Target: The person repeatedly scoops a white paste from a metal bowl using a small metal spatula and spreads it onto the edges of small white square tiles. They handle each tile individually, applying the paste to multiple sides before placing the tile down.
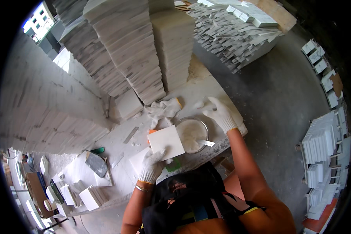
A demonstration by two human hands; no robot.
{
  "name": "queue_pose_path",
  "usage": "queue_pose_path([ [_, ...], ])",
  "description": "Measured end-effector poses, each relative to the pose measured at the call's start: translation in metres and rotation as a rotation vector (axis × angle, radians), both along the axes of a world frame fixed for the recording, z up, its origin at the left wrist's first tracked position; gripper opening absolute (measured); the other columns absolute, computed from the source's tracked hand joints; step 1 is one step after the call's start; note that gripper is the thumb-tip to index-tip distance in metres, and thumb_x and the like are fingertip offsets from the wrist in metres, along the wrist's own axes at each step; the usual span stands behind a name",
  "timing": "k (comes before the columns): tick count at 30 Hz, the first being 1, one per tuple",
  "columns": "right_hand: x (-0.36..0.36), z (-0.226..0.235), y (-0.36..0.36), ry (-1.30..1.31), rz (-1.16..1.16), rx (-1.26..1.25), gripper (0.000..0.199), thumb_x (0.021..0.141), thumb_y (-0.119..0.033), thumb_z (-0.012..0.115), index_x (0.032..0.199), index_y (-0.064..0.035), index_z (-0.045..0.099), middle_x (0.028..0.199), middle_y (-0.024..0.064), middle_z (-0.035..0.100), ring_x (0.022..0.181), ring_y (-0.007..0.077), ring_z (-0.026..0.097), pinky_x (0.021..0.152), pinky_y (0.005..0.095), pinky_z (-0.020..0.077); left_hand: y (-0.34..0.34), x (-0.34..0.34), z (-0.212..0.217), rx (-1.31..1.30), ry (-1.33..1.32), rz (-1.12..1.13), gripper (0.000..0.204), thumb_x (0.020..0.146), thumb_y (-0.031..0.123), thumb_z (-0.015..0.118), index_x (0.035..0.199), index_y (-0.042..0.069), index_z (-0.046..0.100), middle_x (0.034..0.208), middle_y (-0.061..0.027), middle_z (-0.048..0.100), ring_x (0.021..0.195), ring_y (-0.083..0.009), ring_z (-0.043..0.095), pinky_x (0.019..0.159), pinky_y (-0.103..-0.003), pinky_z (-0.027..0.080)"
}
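Observation:
My left hand (pixel 153 163), in a white knitted glove, grips a square white tile (pixel 167 143) by its near edge and tilts it above the table. Another pale slab (pixel 137 159) lies partly under that hand. To the right of the tile stands a round metal-rimmed bowl (pixel 186 125) of whitish paste, with a flat metal spatula (pixel 206 143) leaning over its rim. Beyond the bowl, my gloved right hand (pixel 220 114) hovers near the table's right edge, fingers apart and curved. A small whitish shape near its fingertips is too blurred to name.
Tall stacks of stone slabs (pixel 124 43) rise at the back and left. A crumpled white glove (pixel 165 111) and a metal strip (pixel 131 134) lie on the table (pixel 121 146). Small tiles (pixel 91 197) stand at the near left. More slabs (pixel 319 142) are stacked across the floor.

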State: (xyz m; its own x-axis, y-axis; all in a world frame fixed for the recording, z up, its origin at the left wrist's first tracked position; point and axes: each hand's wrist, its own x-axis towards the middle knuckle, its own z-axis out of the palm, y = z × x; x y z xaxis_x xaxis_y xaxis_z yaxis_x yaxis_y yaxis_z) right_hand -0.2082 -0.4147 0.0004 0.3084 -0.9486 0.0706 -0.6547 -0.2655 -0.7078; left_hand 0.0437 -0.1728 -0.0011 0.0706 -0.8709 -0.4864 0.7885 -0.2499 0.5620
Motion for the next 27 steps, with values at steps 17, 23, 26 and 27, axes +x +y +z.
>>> queue_pose_path([
  [17,0.005,0.06,0.06,-0.197,0.343,0.338,0.041,0.09,-0.021,0.075,0.124,0.0006,0.066,0.109,0.0067,0.072,0.101,0.0151,0.065,0.091,0.0313,0.0514,0.006,0.001,-0.009,-0.036,0.008,0.037,0.043,0.094,0.021,0.071,0.13,0.001,0.058,0.118,-0.0115,0.068,0.098,-0.0243,0.068,0.075,-0.039,0.059],
  [23,-0.006,0.073,0.092,-0.181,0.421,0.424,0.046,0.088,-0.027,0.078,0.125,-0.0007,0.068,0.112,0.014,0.072,0.103,0.0227,0.067,0.091,0.0348,0.0519,0.005,0.001,-0.006,-0.034,-0.013,0.018,0.044,0.094,0.02,0.071,0.132,0.001,0.056,0.118,-0.0105,0.068,0.098,-0.0228,0.068,0.075,-0.039,0.059],
  [26,-0.008,0.068,0.096,-0.133,0.447,0.386,0.044,0.087,-0.027,0.078,0.122,-0.0023,0.07,0.11,0.0148,0.072,0.1,0.0253,0.068,0.089,0.0359,0.0529,0.005,0.001,-0.001,-0.024,-0.01,0.015,0.045,0.095,0.02,0.071,0.132,0.001,0.056,0.117,-0.0103,0.068,0.098,-0.0222,0.068,0.075,-0.039,0.059],
  [27,-0.007,0.069,0.096,-0.127,0.458,0.371,0.043,0.087,-0.027,0.078,0.121,-0.0027,0.071,0.11,0.0151,0.072,0.099,0.0262,0.068,0.088,0.0362,0.0531,0.005,0.001,-0.001,-0.022,-0.012,0.017,0.044,0.095,0.02,0.071,0.132,0.001,0.056,0.117,-0.0104,0.068,0.097,-0.0221,0.068,0.075,-0.038,0.059],
])
